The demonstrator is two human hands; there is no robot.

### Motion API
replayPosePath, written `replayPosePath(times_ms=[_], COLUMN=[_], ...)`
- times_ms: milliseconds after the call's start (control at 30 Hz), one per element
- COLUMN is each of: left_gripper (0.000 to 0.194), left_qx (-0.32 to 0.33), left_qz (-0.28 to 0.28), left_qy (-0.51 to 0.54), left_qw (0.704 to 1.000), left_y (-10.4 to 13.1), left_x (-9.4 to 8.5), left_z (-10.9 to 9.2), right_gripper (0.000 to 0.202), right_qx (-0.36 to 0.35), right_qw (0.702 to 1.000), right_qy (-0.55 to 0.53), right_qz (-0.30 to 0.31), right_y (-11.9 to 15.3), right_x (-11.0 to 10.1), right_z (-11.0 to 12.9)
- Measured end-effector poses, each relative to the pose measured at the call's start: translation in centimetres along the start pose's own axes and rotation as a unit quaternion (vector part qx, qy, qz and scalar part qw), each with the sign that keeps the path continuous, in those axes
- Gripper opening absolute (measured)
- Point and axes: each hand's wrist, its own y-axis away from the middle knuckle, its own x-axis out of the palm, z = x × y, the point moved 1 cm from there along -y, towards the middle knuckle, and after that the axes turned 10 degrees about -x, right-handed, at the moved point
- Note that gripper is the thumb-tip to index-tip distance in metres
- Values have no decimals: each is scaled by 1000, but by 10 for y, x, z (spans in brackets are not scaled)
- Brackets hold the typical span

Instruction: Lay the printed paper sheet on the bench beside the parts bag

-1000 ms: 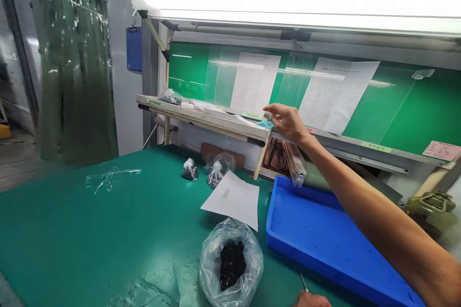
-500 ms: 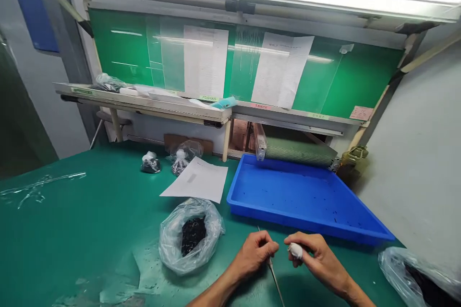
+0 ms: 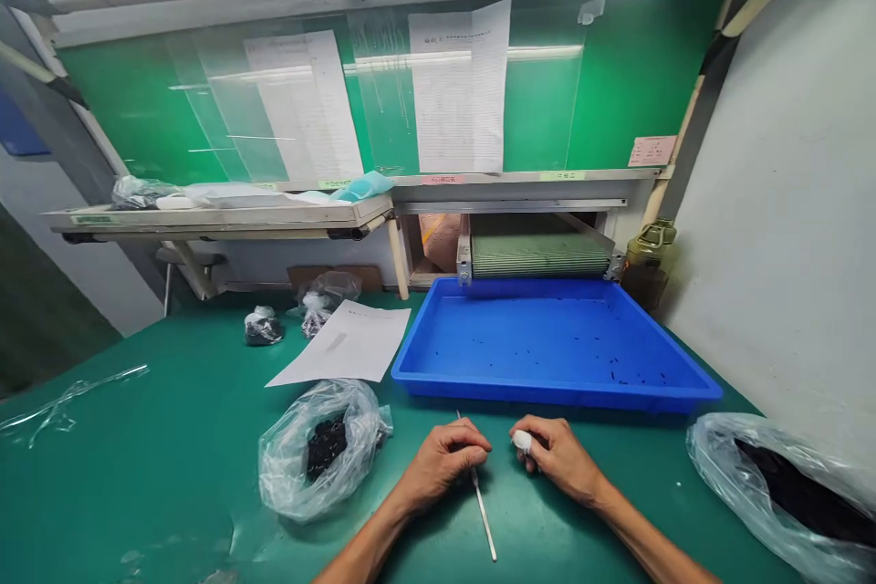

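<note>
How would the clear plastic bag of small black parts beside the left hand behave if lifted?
The clear plastic bag of small black parts is crumpled thin film, so probably floppy. Its mouth looks open, so parts might spill. The loose pile inside would likely shift and sag.

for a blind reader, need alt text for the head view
Two bare hands rest on a green table: the left hand pinches a thin tool, the right hand holds a small white item. A blue tray lies behind, a clear bag left.

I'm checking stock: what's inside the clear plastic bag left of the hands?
The clear plastic bag holds a heap of small black parts. Crinkled plastic hides how deep it goes.
</note>
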Motion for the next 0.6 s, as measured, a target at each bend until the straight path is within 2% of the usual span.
replayPosePath(times_ms=[167,267,600], left_gripper=[25,29,40], left_qx=[-55,-79,-80], left_qz=[10,-3,-12], left_qy=[41,52,40], left_qw=[998,996,996], left_y=[-1,0,0], left_x=[2,2,2], left_z=[0,0,-4], right_gripper=[18,18,19], right_qx=[-14,-14,-7], right_qw=[1000,1000,1000], right_qy=[-6,-9,-13], right_qz=[-6,-9,-7], right_y=[-2,-3,-2], right_x=[-1,-1,-2], right_z=[-2,-3,2])
